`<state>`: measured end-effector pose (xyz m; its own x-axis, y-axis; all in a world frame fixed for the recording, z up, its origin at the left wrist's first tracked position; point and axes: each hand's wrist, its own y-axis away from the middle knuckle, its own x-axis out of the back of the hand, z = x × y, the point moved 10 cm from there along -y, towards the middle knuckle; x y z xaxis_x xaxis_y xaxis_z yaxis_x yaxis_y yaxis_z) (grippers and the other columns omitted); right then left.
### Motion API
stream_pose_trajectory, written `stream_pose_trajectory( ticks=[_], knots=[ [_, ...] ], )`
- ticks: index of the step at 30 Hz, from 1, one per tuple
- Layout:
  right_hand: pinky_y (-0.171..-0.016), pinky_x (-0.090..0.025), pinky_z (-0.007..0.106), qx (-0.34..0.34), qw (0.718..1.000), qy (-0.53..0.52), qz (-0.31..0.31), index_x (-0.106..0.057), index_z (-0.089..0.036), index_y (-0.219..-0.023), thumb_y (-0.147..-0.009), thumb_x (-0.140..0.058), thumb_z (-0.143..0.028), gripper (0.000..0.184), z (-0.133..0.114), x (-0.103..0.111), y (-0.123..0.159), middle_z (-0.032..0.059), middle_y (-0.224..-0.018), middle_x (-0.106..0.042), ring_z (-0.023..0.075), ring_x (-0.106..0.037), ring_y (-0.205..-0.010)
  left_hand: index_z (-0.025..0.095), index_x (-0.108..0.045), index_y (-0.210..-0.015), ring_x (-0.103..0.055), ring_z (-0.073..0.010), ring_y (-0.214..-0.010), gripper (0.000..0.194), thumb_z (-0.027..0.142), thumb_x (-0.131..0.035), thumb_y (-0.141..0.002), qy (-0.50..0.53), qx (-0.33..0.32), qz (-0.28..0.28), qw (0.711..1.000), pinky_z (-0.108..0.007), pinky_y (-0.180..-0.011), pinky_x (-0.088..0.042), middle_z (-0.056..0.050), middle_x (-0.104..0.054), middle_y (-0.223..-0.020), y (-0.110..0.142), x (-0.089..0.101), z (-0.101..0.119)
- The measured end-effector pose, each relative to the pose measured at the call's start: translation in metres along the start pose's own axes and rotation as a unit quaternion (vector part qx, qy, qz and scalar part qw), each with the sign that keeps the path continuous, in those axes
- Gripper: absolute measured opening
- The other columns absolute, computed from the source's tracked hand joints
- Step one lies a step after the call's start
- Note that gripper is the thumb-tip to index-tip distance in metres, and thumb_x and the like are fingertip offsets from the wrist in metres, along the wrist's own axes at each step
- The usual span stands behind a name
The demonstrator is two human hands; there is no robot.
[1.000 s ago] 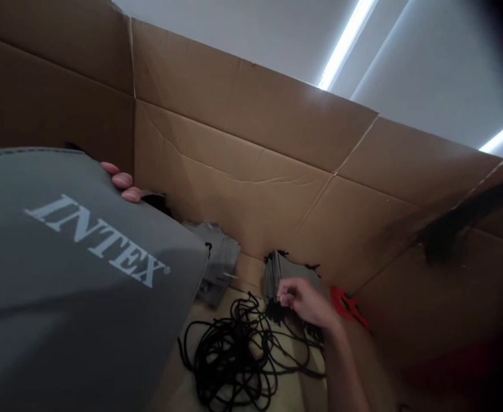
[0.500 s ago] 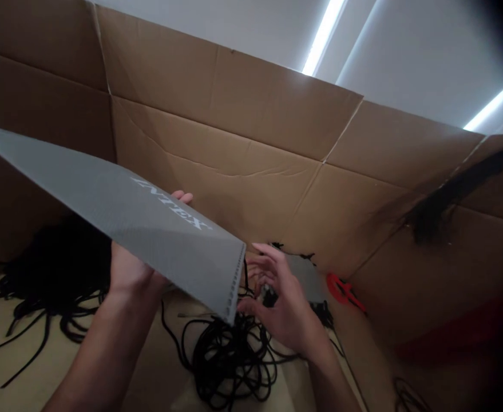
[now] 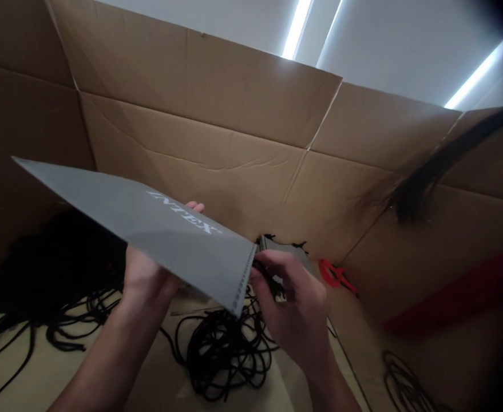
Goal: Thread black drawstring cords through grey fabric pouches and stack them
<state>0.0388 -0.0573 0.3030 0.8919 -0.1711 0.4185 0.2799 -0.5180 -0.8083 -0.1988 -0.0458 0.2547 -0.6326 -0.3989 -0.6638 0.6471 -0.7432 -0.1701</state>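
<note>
In the head view, the left hand grips a long grey corrugated plastic sheet printed INTEX, its fingertips curled over the far edge. The sheet slants across, its end reaching the right hand, whose bent fingers sit at that end; whether they pinch it, I cannot tell. Below those fingers lies a tangled black cord coil. Beyond them stand a grey flat stack, a red plastic piece and a brown cardboard wall.
</note>
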Motion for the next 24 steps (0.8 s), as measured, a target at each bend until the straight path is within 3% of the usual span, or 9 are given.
stream_pose_trajectory(
  ticks=[4,8,11,14,19,24],
  knots=[
    [-0.079,-0.059,0.029,-0.039,0.999,-0.025,0.015,-0.071,-0.025,-0.107,-0.099,-0.069,-0.019,0.011,0.014,0.011,0.001,0.0012,-0.095,-0.076,0.0153,-0.073,-0.083,0.015,-0.073,-0.087,-0.078,-0.0220,-0.097,0.008,0.019,-0.067,-0.090,0.036,0.034,0.029,0.998,-0.027,-0.082,-0.067,-0.010,-0.080,-0.095,-0.002,-0.003,-0.005],
    [-0.078,-0.057,0.030,-0.073,0.995,-0.058,0.029,-0.075,-0.026,-0.103,-0.099,-0.071,-0.020,0.008,0.022,0.021,-0.001,0.0021,-0.096,-0.075,0.0165,-0.071,-0.086,0.015,-0.062,-0.074,-0.063,-0.0091,-0.058,0.022,0.007,-0.057,-0.093,0.075,0.072,0.068,0.992,-0.019,-0.062,-0.062,0.000,-0.061,-0.068,-0.001,-0.002,-0.007],
    [-0.072,-0.054,0.027,-0.094,0.992,-0.067,0.056,-0.078,-0.027,-0.101,-0.098,-0.072,-0.022,0.008,0.023,0.033,-0.004,0.0012,-0.094,-0.074,0.0149,-0.070,-0.082,0.014,-0.061,-0.071,-0.058,-0.0077,-0.055,0.030,0.000,-0.051,-0.095,0.086,0.087,0.090,0.988,-0.017,-0.050,-0.057,0.000,-0.060,-0.072,0.004,-0.005,-0.006],
    [-0.066,-0.054,0.024,-0.121,0.987,-0.077,0.079,-0.079,-0.027,-0.099,-0.094,-0.077,-0.024,0.006,0.026,0.044,-0.008,-0.0001,-0.089,-0.076,0.0135,-0.070,-0.077,0.011,-0.067,-0.074,-0.061,-0.0096,-0.062,0.028,0.000,-0.053,-0.095,0.053,0.095,0.052,0.993,-0.018,-0.047,-0.055,-0.004,-0.067,-0.084,0.004,-0.015,-0.003],
    [-0.061,-0.056,0.021,-0.139,0.977,-0.103,0.122,-0.081,-0.025,-0.097,-0.088,-0.083,-0.026,0.009,0.032,0.066,-0.012,0.0005,-0.085,-0.078,0.0130,-0.071,-0.072,0.009,-0.068,-0.067,-0.058,-0.0106,-0.057,0.028,0.006,-0.060,-0.093,-0.028,0.106,-0.007,0.994,-0.017,-0.046,-0.051,-0.003,-0.060,-0.067,-0.002,-0.017,-0.003],
    [-0.061,-0.057,0.020,-0.137,0.977,-0.071,0.148,-0.084,-0.027,-0.099,-0.088,-0.084,-0.027,0.011,0.036,0.086,-0.009,0.0011,-0.086,-0.080,0.0126,-0.072,-0.072,0.009,-0.068,-0.063,-0.055,-0.0088,-0.049,0.026,0.014,-0.066,-0.089,-0.058,0.064,-0.088,0.992,-0.018,-0.046,-0.049,-0.003,-0.062,-0.064,-0.003,-0.024,0.004]
  ],
)
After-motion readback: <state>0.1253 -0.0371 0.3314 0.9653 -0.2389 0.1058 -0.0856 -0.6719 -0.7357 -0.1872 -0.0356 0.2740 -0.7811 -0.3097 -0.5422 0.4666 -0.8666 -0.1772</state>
